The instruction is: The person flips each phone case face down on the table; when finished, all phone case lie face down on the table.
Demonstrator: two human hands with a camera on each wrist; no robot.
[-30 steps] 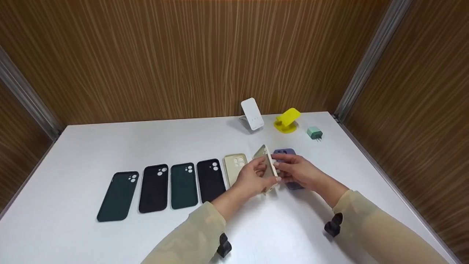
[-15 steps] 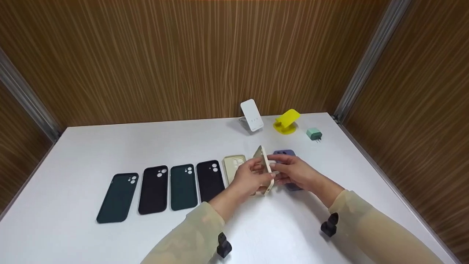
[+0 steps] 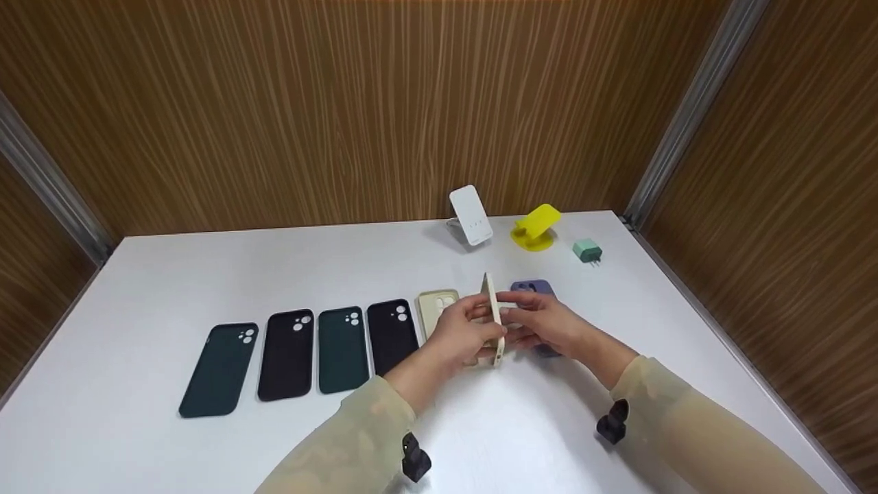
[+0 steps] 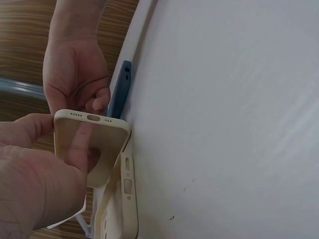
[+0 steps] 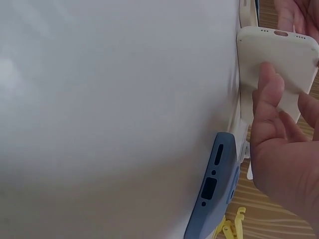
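One cream phone case, held over the desk, right of centre. Left hand clamped on it, thumb at its upper side, a finger inside; right hand loose, fingertips touching its back. Case on edge, long axis near-to-far, port end toward the person, open face left. Beside it: second cream case left, blue-violet case right; four dark cases farther left. Toward far edge: white stand, markings unreadable; yellow stand; green plug nearest right edge.
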